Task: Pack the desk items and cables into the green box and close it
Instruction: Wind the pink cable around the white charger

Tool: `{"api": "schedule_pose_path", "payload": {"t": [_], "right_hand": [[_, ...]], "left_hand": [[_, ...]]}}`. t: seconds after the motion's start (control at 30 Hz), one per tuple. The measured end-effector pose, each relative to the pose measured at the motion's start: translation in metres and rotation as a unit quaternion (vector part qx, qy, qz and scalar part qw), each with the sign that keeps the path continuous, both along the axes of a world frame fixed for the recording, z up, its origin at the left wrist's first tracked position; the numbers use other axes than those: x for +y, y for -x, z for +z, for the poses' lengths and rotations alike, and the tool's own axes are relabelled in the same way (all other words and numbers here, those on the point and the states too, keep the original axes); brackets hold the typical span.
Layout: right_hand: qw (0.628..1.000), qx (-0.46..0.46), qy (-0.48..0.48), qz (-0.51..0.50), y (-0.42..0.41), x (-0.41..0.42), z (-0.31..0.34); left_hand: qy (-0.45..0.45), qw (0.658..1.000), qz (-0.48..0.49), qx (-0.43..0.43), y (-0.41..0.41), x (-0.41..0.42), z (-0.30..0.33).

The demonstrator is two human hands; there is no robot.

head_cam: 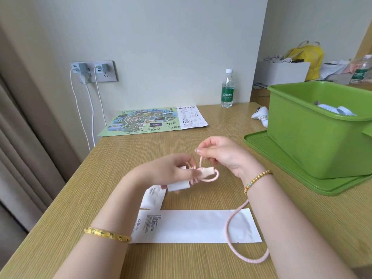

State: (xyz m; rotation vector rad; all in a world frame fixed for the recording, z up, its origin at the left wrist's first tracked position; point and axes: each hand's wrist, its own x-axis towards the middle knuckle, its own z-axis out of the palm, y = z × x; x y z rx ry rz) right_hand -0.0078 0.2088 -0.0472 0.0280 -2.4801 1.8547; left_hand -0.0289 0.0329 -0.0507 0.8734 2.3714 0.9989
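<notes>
Above the middle of the wooden counter (pixel 124 158) the person works a pink cable (pixel 233 224) with both hands. The left hand (pixel 171 172) has its fingers curled round the coiled part of the cable and a white plug block (pixel 178 186), which sticks out below the palm. The right hand (pixel 219 156) pinches a loop of the cable between thumb and fingertips, just beside the left hand. A pale pink strap (pixel 207 171) sits around the bundle between the two hands. The loose end of the cable hangs under the right wrist, crosses a long white paper packet (pixel 191 226) lying flat on the counter, and curves back at the near edge. A smaller white packet (pixel 153 198) lies just beyond the long one, partly under the left hand.

The green box (pixel 314 141) stands open to the right, well apart from the hands, resting on its green lid (pixel 267 150). White items (pixel 336 110) show inside it. A white controller (pixel 260 114) lies just behind the box's left side. Farther back lie a printed map (pixel 153 121) and a water bottle (pixel 227 89) standing near the wall. Two chargers sit in a wall socket (pixel 94 71), white cords hanging down
</notes>
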Motion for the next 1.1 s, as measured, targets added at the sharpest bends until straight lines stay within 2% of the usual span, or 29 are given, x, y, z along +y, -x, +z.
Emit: {"api": "schedule_pose_path", "payload": {"t": [0.03, 0.1, 0.17, 0.23, 0.33, 0.4, 0.47, 0.53, 0.67, 0.93, 1.1], "right_hand": [[1.000, 0.014, 0.004, -0.005, 0.000, 0.000, 0.000], [0.999, 0.041, 0.016, 0.002, -0.001, -0.003, 0.002], [0.997, 0.076, 0.015, 0.020, -0.003, -0.008, 0.004], [0.993, 0.112, 0.012, 0.038, -0.003, -0.014, 0.006], [0.986, 0.158, 0.001, 0.055, -0.002, -0.023, 0.002], [0.983, 0.173, -0.031, 0.052, 0.000, -0.027, -0.001], [0.981, 0.178, -0.055, 0.052, 0.001, -0.030, -0.004], [0.981, 0.178, -0.048, 0.062, 0.000, -0.030, -0.003], [0.982, 0.161, -0.037, 0.096, -0.002, -0.028, 0.000], [0.992, 0.064, 0.048, 0.095, -0.004, -0.013, 0.005], [0.997, 0.018, 0.017, 0.068, -0.002, -0.006, 0.003]], "left_hand": [[0.037, 0.996, 0.036, 0.068, 0.001, 0.003, -0.002], [0.085, 0.965, 0.132, 0.211, 0.007, 0.007, -0.008], [0.061, 0.934, 0.222, 0.275, 0.012, 0.008, -0.013], [-0.017, 0.931, 0.263, 0.251, 0.016, 0.007, -0.013], [-0.175, 0.935, 0.283, 0.124, 0.017, 0.008, -0.010], [-0.271, 0.915, 0.299, 0.015, 0.014, 0.009, -0.010], [-0.329, 0.889, 0.313, -0.061, 0.012, 0.010, -0.009], [-0.340, 0.879, 0.317, -0.104, 0.012, 0.009, -0.006], [-0.309, 0.889, 0.311, -0.134, 0.013, 0.005, -0.003], [-0.394, 0.871, 0.268, -0.124, 0.013, 0.001, 0.002], [-0.396, 0.879, 0.243, -0.103, 0.009, 0.004, 0.001]]}}
